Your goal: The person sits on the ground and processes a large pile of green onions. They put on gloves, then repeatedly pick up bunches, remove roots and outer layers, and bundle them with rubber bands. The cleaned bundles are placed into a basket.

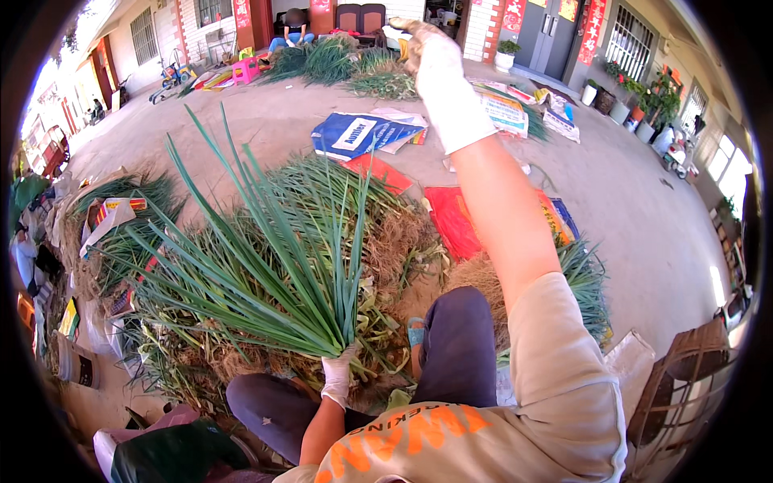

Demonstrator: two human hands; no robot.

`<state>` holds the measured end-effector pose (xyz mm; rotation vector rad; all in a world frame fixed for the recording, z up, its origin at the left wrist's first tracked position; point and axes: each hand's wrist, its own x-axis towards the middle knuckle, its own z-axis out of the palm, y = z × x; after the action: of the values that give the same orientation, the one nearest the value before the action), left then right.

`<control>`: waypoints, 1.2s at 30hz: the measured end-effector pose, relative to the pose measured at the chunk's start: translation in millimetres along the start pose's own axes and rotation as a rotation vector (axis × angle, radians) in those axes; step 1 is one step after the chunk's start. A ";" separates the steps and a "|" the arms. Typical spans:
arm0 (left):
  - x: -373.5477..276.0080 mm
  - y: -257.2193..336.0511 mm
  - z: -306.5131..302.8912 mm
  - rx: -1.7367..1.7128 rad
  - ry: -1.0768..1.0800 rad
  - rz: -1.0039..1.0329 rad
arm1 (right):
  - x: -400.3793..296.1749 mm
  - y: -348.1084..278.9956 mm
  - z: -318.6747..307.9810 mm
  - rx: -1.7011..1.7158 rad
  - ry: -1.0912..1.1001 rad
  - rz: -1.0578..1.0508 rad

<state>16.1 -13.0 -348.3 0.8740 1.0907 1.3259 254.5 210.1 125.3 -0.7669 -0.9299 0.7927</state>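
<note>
In a whitish glove, my left hand point(339, 369) is closed around the lower part of a bunch of long green scallions point(284, 290), whose leaves fan out up and to the left. My right hand point(423, 45), in a white glove soiled at the fingers, is raised far out at the top of the view. Its fingers point left, and nothing is seen in it; how far they are bent is hard to tell. A large heap of scallions with roots point(386, 223) lies on the ground beyond and beside the held bunch.
A blue printed sack point(356, 136) and a red sack point(450, 220) lie on the concrete. Further scallion piles point(329, 60) stand near a pink stool point(245, 70) and a seated person point(294, 30). A bucket point(78, 365) is at left, a woven basket point(682, 380) at right.
</note>
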 end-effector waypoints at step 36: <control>0.3 1.0 5.2 0.000 0.024 -0.040 | -66.3 165.8 -87.9 -0.643 -0.412 0.254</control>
<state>20.8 -12.1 -345.8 0.8346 1.1217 1.3065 267.4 216.3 -73.2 -1.3291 -1.5129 0.8995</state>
